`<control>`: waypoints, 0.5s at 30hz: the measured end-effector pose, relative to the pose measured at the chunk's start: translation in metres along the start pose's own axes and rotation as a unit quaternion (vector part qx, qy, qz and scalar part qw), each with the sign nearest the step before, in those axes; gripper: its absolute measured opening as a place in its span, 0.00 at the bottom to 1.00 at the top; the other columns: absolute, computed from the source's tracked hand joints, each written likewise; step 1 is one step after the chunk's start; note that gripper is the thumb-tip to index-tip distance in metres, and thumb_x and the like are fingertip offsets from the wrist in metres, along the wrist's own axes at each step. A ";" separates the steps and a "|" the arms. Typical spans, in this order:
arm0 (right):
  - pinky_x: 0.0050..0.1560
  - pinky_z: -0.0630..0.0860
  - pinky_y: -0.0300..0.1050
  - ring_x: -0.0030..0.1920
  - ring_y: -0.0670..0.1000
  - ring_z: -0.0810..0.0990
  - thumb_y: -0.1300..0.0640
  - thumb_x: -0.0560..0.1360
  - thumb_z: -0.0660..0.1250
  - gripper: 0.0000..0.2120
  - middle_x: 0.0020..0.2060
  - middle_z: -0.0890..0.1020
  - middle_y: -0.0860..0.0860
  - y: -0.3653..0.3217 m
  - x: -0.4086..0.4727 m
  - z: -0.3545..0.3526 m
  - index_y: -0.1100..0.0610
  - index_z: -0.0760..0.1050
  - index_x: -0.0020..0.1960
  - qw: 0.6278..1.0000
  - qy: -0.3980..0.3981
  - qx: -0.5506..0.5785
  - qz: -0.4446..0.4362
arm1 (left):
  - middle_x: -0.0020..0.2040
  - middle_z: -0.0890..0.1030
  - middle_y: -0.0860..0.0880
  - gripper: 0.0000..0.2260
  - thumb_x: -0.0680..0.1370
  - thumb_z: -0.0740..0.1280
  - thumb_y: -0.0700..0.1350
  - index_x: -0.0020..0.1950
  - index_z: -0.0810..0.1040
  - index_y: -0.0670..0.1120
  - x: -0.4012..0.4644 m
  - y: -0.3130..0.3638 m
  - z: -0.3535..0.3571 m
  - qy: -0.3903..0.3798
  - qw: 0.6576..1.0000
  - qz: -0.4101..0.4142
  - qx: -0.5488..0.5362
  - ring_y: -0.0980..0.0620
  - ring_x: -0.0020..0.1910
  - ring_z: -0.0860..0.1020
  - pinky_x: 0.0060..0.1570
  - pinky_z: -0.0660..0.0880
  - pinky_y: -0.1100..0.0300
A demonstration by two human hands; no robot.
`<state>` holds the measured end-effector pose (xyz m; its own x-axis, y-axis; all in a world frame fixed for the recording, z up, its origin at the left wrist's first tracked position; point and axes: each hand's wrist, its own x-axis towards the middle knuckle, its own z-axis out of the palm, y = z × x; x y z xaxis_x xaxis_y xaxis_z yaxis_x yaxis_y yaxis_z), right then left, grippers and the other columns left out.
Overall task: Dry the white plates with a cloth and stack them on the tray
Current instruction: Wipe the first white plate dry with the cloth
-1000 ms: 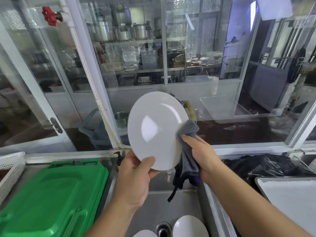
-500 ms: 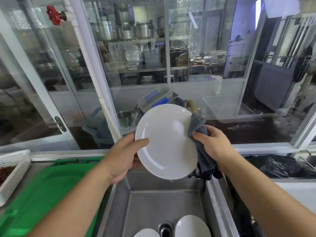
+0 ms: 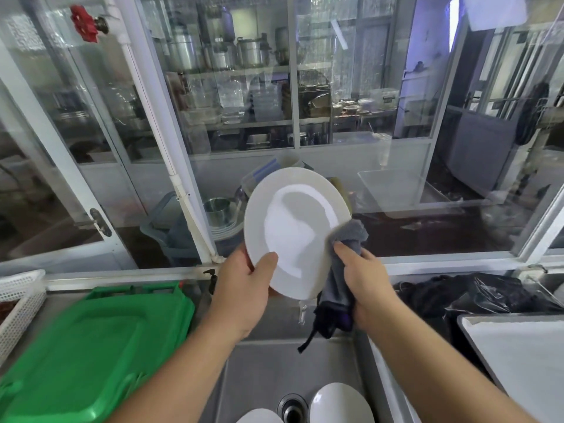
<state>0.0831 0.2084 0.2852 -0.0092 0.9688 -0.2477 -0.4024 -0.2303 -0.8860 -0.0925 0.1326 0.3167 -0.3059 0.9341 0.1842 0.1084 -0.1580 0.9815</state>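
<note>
Nearest, two white plates [image 3: 338, 404] lie in the steel sink [image 3: 274, 367] by the drain [image 3: 292, 407]; above the sink the left hand [image 3: 244, 288] grips the lower rim of a tilted white plate [image 3: 296, 230], thumb on its face; the right hand [image 3: 363, 282] clutches a grey cloth [image 3: 341, 270] against the plate's right edge; a green lid [image 3: 91, 346] sits left, a tray [image 3: 518, 361] right; glass panes [image 3: 232, 102] stand beyond.
</note>
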 end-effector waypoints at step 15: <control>0.47 0.84 0.52 0.44 0.48 0.86 0.50 0.78 0.74 0.02 0.40 0.87 0.43 -0.039 0.006 -0.023 0.47 0.81 0.48 0.936 0.002 -0.306 -0.174 | 0.53 0.88 0.45 0.08 0.82 0.68 0.46 0.52 0.87 0.55 0.016 0.019 -0.037 -0.103 0.985 -0.131 -0.033 0.43 0.50 0.87 0.41 0.84 0.50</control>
<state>0.1198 0.2213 0.3092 0.0287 0.9948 0.0981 0.2202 0.0894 -0.9714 -0.1305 0.1326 0.3404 -0.1153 0.9898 -0.0840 -0.0123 0.0831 0.9965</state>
